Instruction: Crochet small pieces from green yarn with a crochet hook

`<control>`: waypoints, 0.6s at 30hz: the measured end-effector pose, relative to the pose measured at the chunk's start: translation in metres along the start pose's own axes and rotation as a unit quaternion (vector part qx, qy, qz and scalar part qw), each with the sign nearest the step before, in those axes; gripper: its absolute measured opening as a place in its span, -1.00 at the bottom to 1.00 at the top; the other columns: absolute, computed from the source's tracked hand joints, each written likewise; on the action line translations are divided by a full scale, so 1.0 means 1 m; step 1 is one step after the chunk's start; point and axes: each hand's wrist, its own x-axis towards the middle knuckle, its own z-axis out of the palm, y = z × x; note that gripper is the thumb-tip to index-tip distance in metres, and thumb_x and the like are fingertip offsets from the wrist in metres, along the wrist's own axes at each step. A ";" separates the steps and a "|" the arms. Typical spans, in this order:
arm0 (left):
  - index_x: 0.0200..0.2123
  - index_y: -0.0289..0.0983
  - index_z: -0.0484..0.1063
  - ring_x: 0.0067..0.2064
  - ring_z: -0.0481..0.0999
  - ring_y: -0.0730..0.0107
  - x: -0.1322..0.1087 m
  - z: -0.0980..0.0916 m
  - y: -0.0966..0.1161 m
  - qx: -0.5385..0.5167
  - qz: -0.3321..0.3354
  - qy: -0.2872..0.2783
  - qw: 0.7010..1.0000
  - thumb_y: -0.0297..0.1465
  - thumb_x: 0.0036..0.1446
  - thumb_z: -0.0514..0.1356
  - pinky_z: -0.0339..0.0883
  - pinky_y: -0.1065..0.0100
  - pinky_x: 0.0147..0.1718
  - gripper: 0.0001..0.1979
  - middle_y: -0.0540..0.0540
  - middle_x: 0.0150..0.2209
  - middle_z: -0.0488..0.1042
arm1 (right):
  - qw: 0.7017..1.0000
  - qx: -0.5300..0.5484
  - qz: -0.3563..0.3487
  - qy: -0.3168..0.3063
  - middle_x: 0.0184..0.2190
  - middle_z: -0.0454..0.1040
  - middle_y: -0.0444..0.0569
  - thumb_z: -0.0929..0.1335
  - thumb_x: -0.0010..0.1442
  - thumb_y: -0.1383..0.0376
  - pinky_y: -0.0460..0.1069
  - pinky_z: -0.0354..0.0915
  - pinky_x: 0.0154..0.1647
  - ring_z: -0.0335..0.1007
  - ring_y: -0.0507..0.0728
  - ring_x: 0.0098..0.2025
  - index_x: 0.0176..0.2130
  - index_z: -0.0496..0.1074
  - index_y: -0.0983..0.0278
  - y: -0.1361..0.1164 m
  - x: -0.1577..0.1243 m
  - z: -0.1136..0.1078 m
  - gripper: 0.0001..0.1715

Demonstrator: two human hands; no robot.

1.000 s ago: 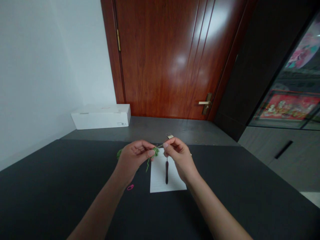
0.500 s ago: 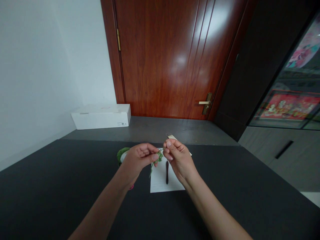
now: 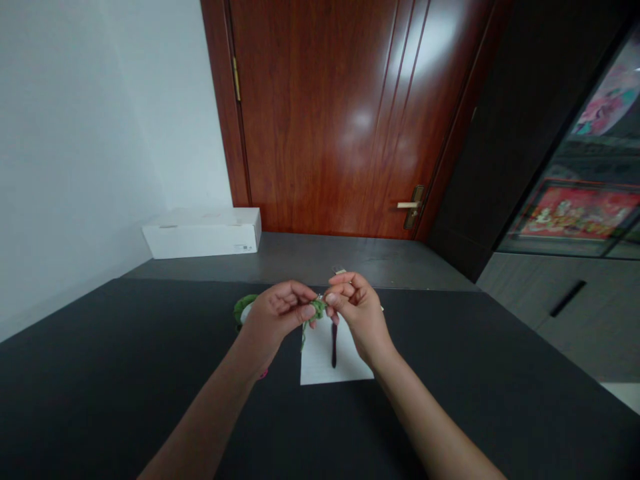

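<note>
My left hand (image 3: pixel 280 310) pinches a small green crocheted yarn piece (image 3: pixel 319 309) between thumb and forefinger, and a loose green yarn end (image 3: pixel 303 335) dangles below it. At the right edge of that piece, my right hand (image 3: pixel 356 310) is closed in a pinch; what its fingertips hold is too small to make out. Below the hands, a dark slender handle (image 3: pixel 334 347) shows over a white sheet of paper (image 3: pixel 317 367), its upper end hidden by my right fingers. Behind my left hand a green yarn ball (image 3: pixel 243 307) is partly covered.
A small pink item (image 3: pixel 263 374) peeks out beside my left wrist. Past my right fingers lies a pale flat object (image 3: pixel 340 271), mostly hidden. A long white box (image 3: pixel 205 233) stands at the back left of the black table (image 3: pixel 125 373), before a wooden door (image 3: pixel 325 120).
My right hand has come slightly left, and its thumb and forefinger now meet the edge of the green piece. The left hand has barely moved.
</note>
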 end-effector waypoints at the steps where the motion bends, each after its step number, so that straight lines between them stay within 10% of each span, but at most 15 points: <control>1: -0.28 -0.31 0.55 -0.44 0.55 0.39 0.000 0.000 0.000 -0.004 0.008 -0.010 1.000 -0.51 0.01 0.38 0.43 0.38 -0.40 -0.84 -0.05 -0.44 0.59 | 1.000 -0.012 -0.003 -0.006 -0.60 0.49 -0.26 0.60 -0.06 0.20 -0.15 0.21 -0.64 0.31 -0.04 -0.63 -0.29 0.39 0.22 -0.001 0.000 -0.001 -0.57; 7: -0.20 -0.30 0.64 -0.39 0.57 0.43 -0.002 0.000 0.001 0.002 0.012 -0.075 0.997 -0.57 0.06 0.32 0.43 0.43 -0.37 -0.79 -0.05 -0.40 0.62 | 0.998 -0.043 0.003 -0.044 -0.61 0.49 -0.29 0.64 -0.15 0.25 -0.18 0.21 -0.69 0.33 -0.06 -0.66 -0.34 0.39 0.22 -0.003 0.003 -0.006 -0.53; 18: -0.40 -0.30 0.63 -0.44 0.58 0.44 -0.001 0.000 -0.001 -0.013 0.004 0.008 1.000 -0.56 -0.06 0.40 0.44 0.46 -0.42 -0.89 -0.04 -0.44 0.64 | 0.996 -0.020 0.015 -0.088 -0.48 0.60 -0.18 0.64 -0.12 0.20 -0.13 0.37 -0.56 0.47 -0.01 -0.54 -0.34 0.44 0.23 -0.005 0.004 -0.009 -0.57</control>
